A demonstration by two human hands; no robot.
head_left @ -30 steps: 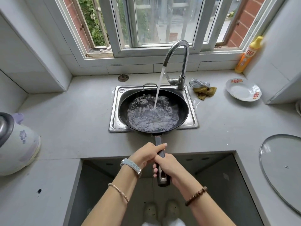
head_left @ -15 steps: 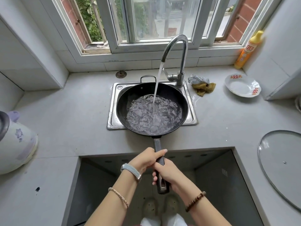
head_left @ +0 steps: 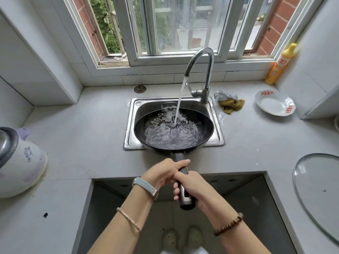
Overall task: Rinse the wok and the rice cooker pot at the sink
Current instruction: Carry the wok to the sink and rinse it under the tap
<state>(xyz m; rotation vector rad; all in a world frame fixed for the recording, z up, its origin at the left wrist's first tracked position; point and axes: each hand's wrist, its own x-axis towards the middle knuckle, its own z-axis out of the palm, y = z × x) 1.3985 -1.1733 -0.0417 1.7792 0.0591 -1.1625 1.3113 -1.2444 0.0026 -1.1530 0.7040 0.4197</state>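
Both left hand [head_left: 163, 173] and right hand [head_left: 194, 186] curl fingers [head_left: 183, 162] round the wok handle [head_left: 185, 198].

One wide-angle view, worn on the head, looks forward and steeply down from close above the worktop [head_left: 91, 143]. The sink [head_left: 132, 125] lies centre, the window [head_left: 183, 24] at the far edge.

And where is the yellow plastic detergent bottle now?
Head view, far right: the bottle stands in the back corner of the grey counter, behind the white patterned plate.

Lid [head_left: 319, 189] cut by right edge; cooker [head_left: 23, 162] by left edge. Wok [head_left: 206, 124] hides sink [head_left: 146, 107] basin. Bottle [head_left: 278, 65] label unreadable.
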